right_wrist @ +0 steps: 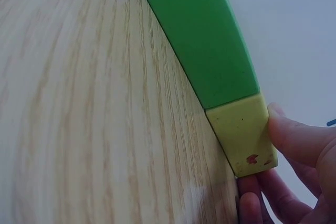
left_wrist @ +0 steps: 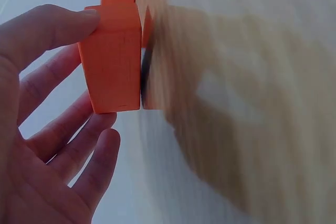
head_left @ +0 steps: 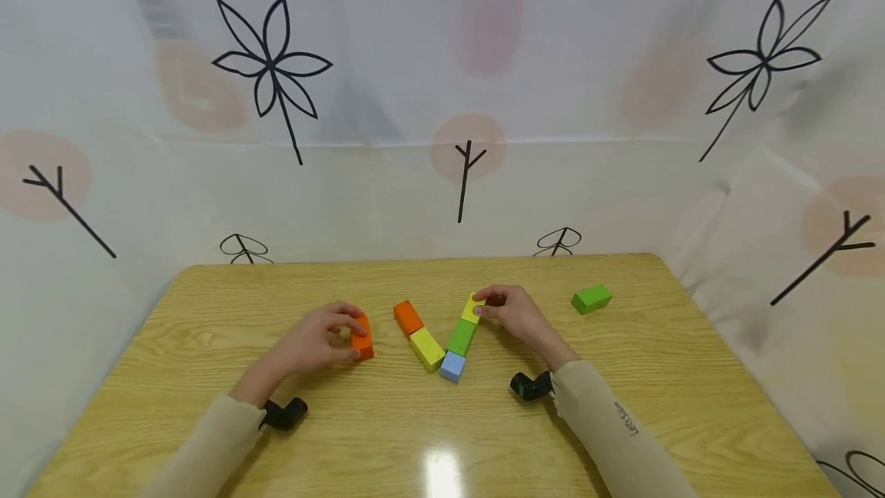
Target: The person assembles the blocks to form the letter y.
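My left hand [head_left: 326, 338] grips an orange block [head_left: 362, 340] by its sides, left of the other blocks. In the left wrist view the thumb lies on one edge of that orange block [left_wrist: 113, 61] and the fingers curl behind it. My right hand [head_left: 515, 312] pinches a yellow block [head_left: 471, 309] at the far end of a slanted row. A green block [head_left: 461, 336] and a light blue block [head_left: 452, 366] continue that row toward me. Left of it, another orange block [head_left: 408, 317] touches another yellow block [head_left: 426, 349], whose near end sits close to the blue one, forming a V.
A separate green block [head_left: 591, 299] lies at the far right of the wooden table [head_left: 387, 421]. Behind the table hangs a pale patterned cloth [head_left: 373, 198]. Dark wrist devices [head_left: 532, 386] are under both forearms.
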### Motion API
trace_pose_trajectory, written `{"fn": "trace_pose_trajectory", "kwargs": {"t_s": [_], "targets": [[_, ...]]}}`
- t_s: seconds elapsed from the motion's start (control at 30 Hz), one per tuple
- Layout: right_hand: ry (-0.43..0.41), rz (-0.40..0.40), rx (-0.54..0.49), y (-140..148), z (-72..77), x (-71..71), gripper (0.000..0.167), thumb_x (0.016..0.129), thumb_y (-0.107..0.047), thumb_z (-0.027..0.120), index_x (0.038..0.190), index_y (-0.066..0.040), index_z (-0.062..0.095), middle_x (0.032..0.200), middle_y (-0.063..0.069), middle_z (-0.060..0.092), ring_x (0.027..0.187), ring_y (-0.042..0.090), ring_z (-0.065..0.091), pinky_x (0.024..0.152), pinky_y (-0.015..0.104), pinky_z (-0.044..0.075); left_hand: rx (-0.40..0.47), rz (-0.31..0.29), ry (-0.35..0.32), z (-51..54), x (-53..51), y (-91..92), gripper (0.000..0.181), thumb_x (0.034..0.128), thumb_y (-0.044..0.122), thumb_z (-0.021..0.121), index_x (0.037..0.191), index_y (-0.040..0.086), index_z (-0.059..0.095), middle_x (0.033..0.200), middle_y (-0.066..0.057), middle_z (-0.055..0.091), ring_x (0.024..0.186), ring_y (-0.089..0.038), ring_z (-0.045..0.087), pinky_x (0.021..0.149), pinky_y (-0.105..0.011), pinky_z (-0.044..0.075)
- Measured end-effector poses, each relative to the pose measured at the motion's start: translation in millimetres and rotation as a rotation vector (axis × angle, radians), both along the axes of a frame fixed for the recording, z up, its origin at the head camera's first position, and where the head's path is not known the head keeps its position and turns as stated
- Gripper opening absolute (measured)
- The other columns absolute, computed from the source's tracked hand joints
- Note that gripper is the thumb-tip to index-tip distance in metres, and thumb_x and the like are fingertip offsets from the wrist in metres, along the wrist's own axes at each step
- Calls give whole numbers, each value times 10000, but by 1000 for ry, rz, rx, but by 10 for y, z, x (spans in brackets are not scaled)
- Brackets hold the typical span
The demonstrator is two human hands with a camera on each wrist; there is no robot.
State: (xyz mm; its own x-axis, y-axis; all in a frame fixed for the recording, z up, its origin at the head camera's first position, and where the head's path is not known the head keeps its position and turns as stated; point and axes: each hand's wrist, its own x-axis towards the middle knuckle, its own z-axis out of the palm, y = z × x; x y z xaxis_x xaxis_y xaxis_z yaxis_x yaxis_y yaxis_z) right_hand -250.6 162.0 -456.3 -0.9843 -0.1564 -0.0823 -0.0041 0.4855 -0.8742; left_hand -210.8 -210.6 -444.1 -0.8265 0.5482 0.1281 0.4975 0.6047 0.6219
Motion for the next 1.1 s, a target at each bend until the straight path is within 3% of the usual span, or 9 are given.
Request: {"fn": "trace_pose_trajectory", "kwargs": {"t_s": [0.53,0.9,1.1], "targets": [[7,7,5,16,-5,-4,196,908,-151,748,1098,-104,744,1045,39,671,948,215,590,793,342,479,7,-121,7,24,284,268,203,817,204,840,969,266,720,1299,-7,592,1217,-290,533,999,-538,432],[4,12,-8,17,-3,-1,202,910,-147,746,1105,-95,741,1044,42,668,945,216,585,793,345,476,35,-213,16,20,413,427,239,806,177,839,976,278,705,1277,44,580,1185,-199,536,1004,-443,454],[10,15,-3,19,-11,-4,207,910,-148,746,1109,-94,739,1044,41,668,945,216,586,801,351,477,3,-255,20,-5,478,547,240,815,216,838,1002,298,711,1294,83,574,1202,-178,532,1022,-432,441]]}}
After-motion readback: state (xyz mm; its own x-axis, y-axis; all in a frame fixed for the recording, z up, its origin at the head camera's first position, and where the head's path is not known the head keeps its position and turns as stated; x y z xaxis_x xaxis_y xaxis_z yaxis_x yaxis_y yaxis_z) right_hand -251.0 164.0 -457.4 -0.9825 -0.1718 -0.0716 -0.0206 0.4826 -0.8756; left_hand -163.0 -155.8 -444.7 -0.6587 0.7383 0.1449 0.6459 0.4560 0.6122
